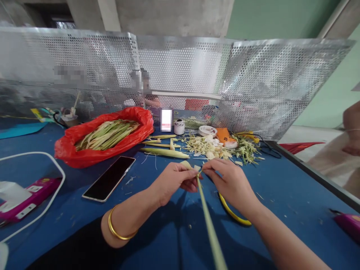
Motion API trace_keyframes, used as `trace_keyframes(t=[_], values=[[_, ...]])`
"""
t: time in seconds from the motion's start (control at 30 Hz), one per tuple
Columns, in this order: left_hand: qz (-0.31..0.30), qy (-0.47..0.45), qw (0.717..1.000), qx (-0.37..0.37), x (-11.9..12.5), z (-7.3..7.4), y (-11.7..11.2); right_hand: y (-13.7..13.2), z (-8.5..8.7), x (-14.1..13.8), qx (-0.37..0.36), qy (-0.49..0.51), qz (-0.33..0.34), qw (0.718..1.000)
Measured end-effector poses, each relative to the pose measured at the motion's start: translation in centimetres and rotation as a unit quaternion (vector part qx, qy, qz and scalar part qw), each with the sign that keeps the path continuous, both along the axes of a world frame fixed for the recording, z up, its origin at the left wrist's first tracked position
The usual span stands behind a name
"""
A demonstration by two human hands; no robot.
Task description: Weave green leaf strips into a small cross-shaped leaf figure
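Note:
My left hand (182,177) is closed in a pinch on a long pale green leaf strip (208,221), which trails down toward the bottom edge of the view. Close beside it, my right hand (225,180) pinches the upper end of the same strip between thumb and forefinger. The fingertips of both hands almost meet there, and small detail at the pinch is hard to make out. Under my right hand lies a yellow curved thing (231,213), partly covered. Just beyond the fingers are pale husk scraps (209,144) and a larger green husk piece (165,152).
A red plastic bag (84,159) of leaf strips stands at the left, near a dark phone (109,180). A purple power strip (30,198) with a white cable lies farther left. Behind are a small jar (179,127), a tape roll (207,130) and a perforated metal screen (180,56).

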State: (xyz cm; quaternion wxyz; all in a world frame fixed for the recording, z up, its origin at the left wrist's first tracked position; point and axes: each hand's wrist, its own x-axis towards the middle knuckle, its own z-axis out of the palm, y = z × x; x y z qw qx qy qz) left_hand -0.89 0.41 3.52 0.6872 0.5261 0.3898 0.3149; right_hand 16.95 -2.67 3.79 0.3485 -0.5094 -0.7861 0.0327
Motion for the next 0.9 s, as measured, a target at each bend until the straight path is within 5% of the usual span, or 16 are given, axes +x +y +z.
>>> trace_keyframes(t=[0.33,0.63,0.9], values=[[0.069,-0.007,0.997,0.024,0.0,0.5,-0.2,-0.5,-0.4,-0.8,0.092,0.013,-0.059,0.994],[0.143,0.020,0.982,0.119,0.2,0.3,-0.1,-1.1,-1.4,-2.2,-0.104,0.107,-0.009,0.989],[0.145,0.041,0.983,0.107,0.5,-0.1,-0.3,-1.9,-1.7,-3.1,-0.102,0.124,0.007,0.987]])
